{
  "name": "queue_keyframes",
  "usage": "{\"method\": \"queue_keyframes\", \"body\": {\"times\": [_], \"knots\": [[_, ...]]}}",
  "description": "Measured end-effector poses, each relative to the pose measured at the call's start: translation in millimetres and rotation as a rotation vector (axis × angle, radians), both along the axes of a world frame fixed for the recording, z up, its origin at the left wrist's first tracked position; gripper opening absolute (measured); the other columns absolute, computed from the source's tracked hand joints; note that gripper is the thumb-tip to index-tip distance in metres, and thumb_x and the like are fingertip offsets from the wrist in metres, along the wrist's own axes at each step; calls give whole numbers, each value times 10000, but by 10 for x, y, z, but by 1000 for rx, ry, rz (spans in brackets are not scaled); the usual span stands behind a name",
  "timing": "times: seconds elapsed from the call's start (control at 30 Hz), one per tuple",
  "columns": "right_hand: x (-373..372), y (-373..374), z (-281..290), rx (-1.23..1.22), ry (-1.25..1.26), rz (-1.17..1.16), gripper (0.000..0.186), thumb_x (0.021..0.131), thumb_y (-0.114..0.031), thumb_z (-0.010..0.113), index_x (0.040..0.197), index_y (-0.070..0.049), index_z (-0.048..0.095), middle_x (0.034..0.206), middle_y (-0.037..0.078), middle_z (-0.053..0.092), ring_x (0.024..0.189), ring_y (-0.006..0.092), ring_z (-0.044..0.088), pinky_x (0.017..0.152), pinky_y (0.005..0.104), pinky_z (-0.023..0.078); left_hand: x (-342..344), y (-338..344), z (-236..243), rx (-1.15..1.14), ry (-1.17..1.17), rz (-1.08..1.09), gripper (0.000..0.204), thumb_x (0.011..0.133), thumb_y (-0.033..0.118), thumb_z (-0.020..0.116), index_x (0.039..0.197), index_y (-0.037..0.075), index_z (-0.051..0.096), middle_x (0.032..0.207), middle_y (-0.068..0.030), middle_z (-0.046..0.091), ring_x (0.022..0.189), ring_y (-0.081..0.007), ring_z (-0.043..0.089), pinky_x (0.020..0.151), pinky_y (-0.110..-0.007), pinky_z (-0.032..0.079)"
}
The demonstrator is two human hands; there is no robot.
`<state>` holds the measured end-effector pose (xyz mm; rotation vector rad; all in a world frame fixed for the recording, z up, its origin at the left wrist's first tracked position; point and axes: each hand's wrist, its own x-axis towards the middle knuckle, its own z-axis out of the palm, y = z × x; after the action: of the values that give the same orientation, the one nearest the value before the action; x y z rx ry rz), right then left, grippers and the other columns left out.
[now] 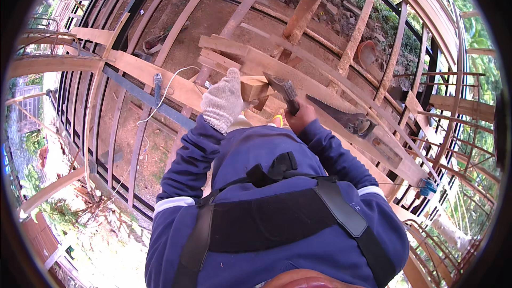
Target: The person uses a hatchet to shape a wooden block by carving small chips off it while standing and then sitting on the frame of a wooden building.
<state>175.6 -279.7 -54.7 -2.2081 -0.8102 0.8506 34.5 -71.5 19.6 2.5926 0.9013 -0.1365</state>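
My left hand (223,100), in a pale knit glove, is closed at the left side of a short wooden block (252,89). Its fingertips are partly hidden. My bare right hand (302,116) grips the dark handle of a hand tool (282,89) with a broad, tapering metal head. That head points up and left, beside the block; its exact kind is unclear. Just right of my right hand, a handsaw (338,113) lies along a wide plank (314,89), teeth toward the far side.
Another dark-handled tool (157,86) rests at a plank (136,69) on the left, near a white cord (169,81). Spaced wooden beams (186,10) and dark metal bars (136,88) run over bare soil, with gaps between. A round post (306,13) rises on the far side.
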Motion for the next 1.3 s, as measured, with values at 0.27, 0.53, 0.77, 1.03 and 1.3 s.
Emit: {"method": "queue_keyframes", "body": {"times": [0.27,0.53,0.77,1.03,1.3], "knots": [[98,19,650,217,101,9,190,839,-143,714,970,-11,676,817,236,690,791,414,705,708,441,547,-51,-69,50,-24,-47,61,726,731,455,897,1149,41,472,932,-213,708,859,-409,720,698,-497,574],[108,54,526,616,-148,66,195,857,-99,708,1026,-9,670,765,201,676,741,351,702,673,399,551,14,-43,33,-41,-45,93,659,770,376,882,1220,103,485,994,-215,724,895,-429,718,724,-506,569],[264,83,490,122,174,66,197,859,-165,711,994,-22,698,852,243,705,826,401,709,719,447,547,-3,86,-50,4,-56,66,678,751,427,881,1151,56,478,914,-204,712,850,-423,717,691,-507,572],[115,157,826,824,-121,-79,91,877,-19,718,964,-1,700,759,122,669,692,222,669,662,326,532,8,47,-58,-75,-80,127,681,744,336,902,1222,105,476,1018,-207,706,894,-439,709,714,-514,571],[198,276,985,354,131,72,149,899,-122,737,923,9,670,766,116,683,674,194,626,649,359,522,-34,229,-113,-14,-20,126,605,767,303,879,1184,98,491,1038,-238,692,915,-465,695,738,-525,564]]}}
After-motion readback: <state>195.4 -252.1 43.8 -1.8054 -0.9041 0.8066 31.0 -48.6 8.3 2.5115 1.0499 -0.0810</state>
